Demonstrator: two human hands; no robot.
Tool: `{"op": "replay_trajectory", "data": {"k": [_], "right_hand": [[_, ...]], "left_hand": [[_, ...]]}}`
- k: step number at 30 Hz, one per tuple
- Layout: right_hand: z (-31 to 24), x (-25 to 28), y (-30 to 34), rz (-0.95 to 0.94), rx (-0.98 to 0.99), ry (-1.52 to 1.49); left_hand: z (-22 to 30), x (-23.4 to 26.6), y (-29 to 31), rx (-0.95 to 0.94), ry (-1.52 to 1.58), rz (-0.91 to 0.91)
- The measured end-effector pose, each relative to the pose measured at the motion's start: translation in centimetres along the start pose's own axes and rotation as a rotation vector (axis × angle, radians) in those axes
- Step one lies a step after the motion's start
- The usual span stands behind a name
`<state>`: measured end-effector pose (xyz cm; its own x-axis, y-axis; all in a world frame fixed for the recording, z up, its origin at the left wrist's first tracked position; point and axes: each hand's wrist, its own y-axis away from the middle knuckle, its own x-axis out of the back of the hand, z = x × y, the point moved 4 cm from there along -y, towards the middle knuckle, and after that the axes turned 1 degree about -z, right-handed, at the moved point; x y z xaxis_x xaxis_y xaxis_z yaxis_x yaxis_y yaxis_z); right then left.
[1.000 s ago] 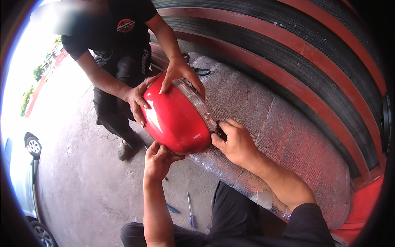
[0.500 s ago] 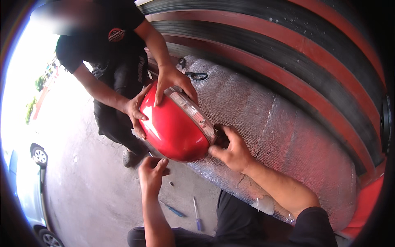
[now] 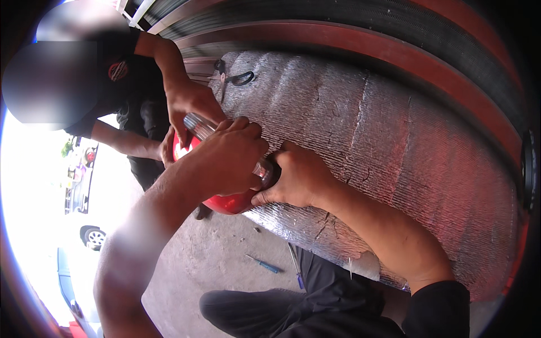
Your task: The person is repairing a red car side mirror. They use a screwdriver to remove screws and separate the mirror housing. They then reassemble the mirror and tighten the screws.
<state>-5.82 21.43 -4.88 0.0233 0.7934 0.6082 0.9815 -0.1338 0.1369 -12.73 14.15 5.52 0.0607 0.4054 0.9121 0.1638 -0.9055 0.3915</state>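
A glossy red car side mirror housing (image 3: 230,204) with a clear lamp strip (image 3: 199,125) along one side is held up between me and a co-worker. My left hand (image 3: 231,155) reaches across it, fingers bent over the lamp strip and hiding much of the shell. With thumb and fingers, my right hand (image 3: 293,176) grips the housing's near right end, around its dark edge. On the far side, the co-worker's hands (image 3: 194,102) hold the other end.
A silver foil-covered pad (image 3: 338,129) lies beside the housing, with a black looped-handle item (image 3: 242,78) on it. Two screwdrivers, a blue one (image 3: 263,263) and a slimmer one (image 3: 296,267), lie on the floor near my leg. Red and black bands (image 3: 338,42) run behind the pad.
My left hand has come up from below the housing and now lies over its lamp strip. The housing has shifted left in view, and the co-worker leans in lower.
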Motion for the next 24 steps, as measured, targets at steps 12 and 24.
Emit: {"op": "replay_trajectory", "data": {"k": [12,24], "right_hand": [[0.2,-0.6,0.4,0.077,-0.013,-0.025],[0.3,-1.0,-0.3,0.118,0.097,-0.013]], "left_hand": [[-0.1,-1.3,-1.7,-0.227,-0.145,-0.128],[1.1,-3.1,0.7,-0.122,-0.231,0.187]]}}
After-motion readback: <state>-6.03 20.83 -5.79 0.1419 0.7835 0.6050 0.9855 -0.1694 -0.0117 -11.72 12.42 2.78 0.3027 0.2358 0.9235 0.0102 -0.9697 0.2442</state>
